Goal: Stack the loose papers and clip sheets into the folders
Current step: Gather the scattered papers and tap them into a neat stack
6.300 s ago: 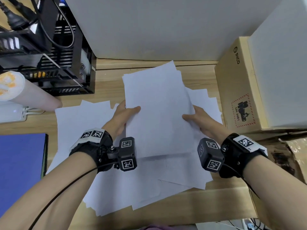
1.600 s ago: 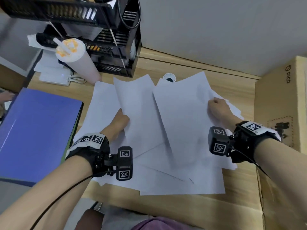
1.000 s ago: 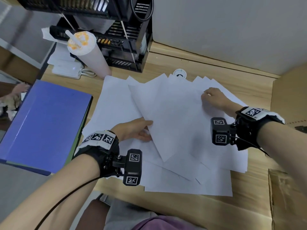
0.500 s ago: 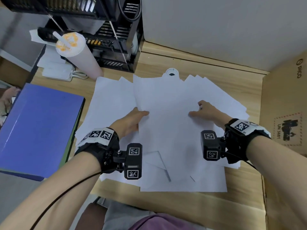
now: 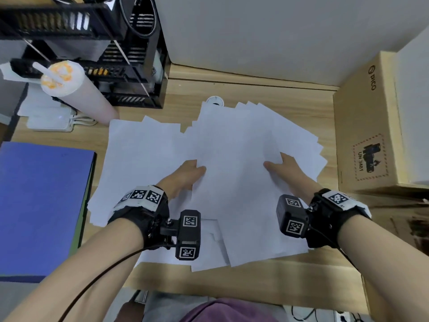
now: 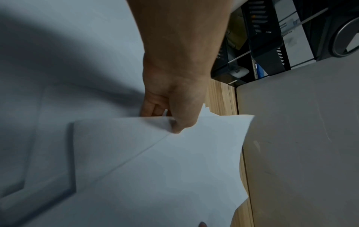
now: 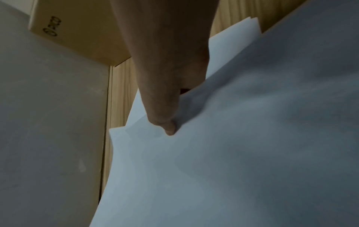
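Note:
Several loose white sheets [image 5: 234, 145] lie fanned out over the middle of the wooden desk [image 5: 267, 89]. My left hand [image 5: 185, 174] pinches the left edge of the top sheets [image 6: 174, 169], thumb on top and fingers underneath. My right hand [image 5: 282, 166] pinches the right edge of the same sheets [image 7: 233, 153] the same way. More sheets [image 5: 144, 154] spread flat to the left under them. A blue folder [image 5: 44, 205] lies closed at the desk's left side.
A tall cup with a straw [image 5: 76, 89] and a black wire rack [image 5: 104, 54] stand at the back left, with a white power strip [image 5: 51, 120] beside them. A cardboard box [image 5: 369, 135] lines the right side. A grey panel [image 5: 255, 31] closes the back.
Both hands have drawn inward from the spread sheets and now pinch the two side edges of the gathered top sheets. The fanned papers sit tighter together in the middle.

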Available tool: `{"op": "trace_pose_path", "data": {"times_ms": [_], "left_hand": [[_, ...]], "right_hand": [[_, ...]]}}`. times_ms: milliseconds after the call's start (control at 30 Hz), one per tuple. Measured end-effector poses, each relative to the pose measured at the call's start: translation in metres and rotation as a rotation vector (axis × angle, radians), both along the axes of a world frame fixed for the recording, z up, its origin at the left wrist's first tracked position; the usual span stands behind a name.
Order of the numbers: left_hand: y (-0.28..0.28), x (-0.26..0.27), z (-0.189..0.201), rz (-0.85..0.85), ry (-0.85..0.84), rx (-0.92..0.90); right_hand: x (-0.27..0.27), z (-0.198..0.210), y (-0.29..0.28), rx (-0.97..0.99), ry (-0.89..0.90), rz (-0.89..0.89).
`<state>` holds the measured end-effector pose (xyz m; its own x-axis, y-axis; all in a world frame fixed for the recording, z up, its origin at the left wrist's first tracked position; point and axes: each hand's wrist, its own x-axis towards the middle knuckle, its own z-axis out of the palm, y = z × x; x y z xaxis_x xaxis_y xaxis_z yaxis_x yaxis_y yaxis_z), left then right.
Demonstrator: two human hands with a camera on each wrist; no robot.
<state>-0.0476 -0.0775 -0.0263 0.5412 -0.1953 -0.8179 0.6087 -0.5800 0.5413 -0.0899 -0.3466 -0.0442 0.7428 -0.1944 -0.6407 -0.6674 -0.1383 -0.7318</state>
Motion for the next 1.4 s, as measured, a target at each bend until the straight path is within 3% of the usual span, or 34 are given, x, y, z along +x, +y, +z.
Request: {"op": "trace_pose_path", "data": {"times_ms": [333, 433, 533, 667, 767, 933, 1100, 1267, 1400], "left_hand": [[-0.004, -0.013, 0.000, -0.163, 0.145, -0.042], [-0.008, -0.017, 0.006, -0.230, 0.165, -0.049], [-0.003, -0.012, 0.005, -0.201, 0.018, 0.002], [0.016, 0.007, -0.006, 0.103, -0.347, 0.144], [0.022, 0.017, -0.011, 0.190, -0.380, 0.195], [0.017, 0.014, -0.018, 0.188, -0.253, 0.146], [0.009, 0.010, -0.023, 0.296, -0.207, 0.099], [0.004, 0.010, -0.017, 0.206, -0.442, 0.171], [0.013, 0.025, -0.006, 0.226, -0.512, 0.269]], "right_hand": [[-0.005, -0.010, 0.017, 0.083, 0.059, -0.252], [-0.006, -0.011, 0.020, 0.095, 0.106, -0.180], [-0.011, -0.020, 0.015, 0.004, 0.140, -0.084], [-0.017, -0.030, 0.001, -0.142, 0.061, -0.353], [-0.019, -0.040, -0.012, -0.202, 0.011, -0.482], [-0.019, -0.019, -0.009, -0.182, 0.130, -0.296], [-0.021, -0.017, 0.003, -0.038, 0.085, -0.135], [-0.026, -0.012, 0.005, -0.040, 0.096, -0.037], [-0.023, -0.007, -0.014, -0.133, 0.139, -0.001]]}}
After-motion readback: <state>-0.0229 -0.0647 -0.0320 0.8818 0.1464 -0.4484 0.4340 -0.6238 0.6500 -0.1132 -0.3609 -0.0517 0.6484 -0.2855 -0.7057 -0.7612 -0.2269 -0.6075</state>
